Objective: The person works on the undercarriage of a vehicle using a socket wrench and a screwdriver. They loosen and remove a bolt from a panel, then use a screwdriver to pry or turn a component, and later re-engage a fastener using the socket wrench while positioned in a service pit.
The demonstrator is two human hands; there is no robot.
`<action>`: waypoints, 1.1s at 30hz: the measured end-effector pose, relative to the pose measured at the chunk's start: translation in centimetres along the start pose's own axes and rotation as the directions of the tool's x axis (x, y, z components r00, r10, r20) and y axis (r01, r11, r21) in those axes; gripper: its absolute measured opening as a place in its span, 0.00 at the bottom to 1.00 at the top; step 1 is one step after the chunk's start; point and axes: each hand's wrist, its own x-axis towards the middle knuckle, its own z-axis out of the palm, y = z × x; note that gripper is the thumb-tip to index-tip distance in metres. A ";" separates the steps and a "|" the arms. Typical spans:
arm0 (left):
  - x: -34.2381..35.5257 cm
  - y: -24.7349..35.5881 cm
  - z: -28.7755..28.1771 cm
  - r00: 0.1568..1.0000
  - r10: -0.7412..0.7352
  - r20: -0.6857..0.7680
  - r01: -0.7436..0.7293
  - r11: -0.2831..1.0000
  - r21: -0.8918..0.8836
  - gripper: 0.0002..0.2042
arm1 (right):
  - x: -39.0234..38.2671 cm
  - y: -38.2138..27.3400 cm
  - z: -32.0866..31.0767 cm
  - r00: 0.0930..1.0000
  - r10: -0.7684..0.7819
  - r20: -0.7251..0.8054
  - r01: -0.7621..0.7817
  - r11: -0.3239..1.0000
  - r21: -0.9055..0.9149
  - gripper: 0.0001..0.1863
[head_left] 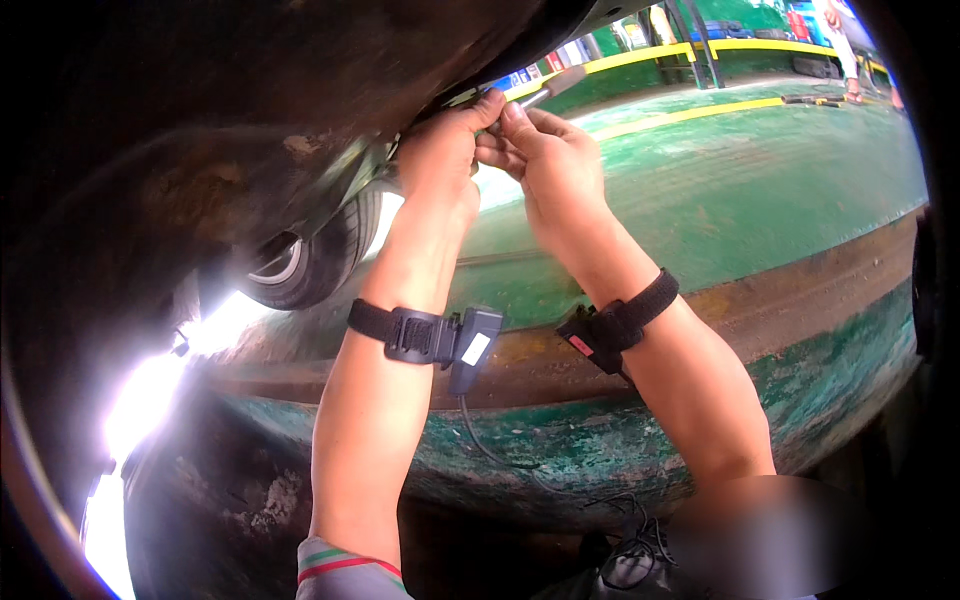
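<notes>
Both my forearms reach up under a dark car body (240,80), each with a black strapped device. My left hand (440,155) is raised against the underbody's edge, fingers curled round something I cannot make out, thumb pointing up. Just to its right, my right hand (545,170) has its thumb and curled fingers at the near end of a slim metal tool (540,95) with a thicker grey far end. The tool's near end and whatever it meets are hidden behind my fingers and the bodywork.
A car wheel (330,255) is left of my arms, near bright strip lights (145,395). A green floor (720,190) with a rusty step edge (800,270) lies below. At the back stand yellow rails (760,45), shelved items and another person's legs (845,60).
</notes>
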 end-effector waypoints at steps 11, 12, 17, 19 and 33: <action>-0.3 0.0 -0.2 0.999 0.019 0.041 -0.024 0.994 0.109 0.11 | -0.3 0.1 -0.1 0.998 0.059 0.014 -0.061 0.987 0.151 0.13; -0.2 -0.1 -0.1 0.999 0.011 -0.037 -0.007 0.995 0.101 0.13 | -0.3 0.2 -0.1 0.999 0.032 0.010 -0.034 0.991 0.131 0.13; -0.1 0.4 -0.8 1.000 -0.014 -0.006 0.014 0.991 0.133 0.13 | -0.3 0.0 -0.1 0.998 0.046 0.034 -0.051 0.988 0.146 0.13; -0.3 0.6 -0.8 0.995 -0.038 0.094 0.031 0.997 0.067 0.14 | -0.2 -0.1 -0.2 0.997 0.069 0.028 -0.072 0.985 0.157 0.13; -0.8 0.9 -1.4 0.980 0.002 0.198 -0.021 0.996 0.092 0.13 | 0.1 0.3 -0.5 0.996 0.074 0.055 -0.083 0.982 0.167 0.12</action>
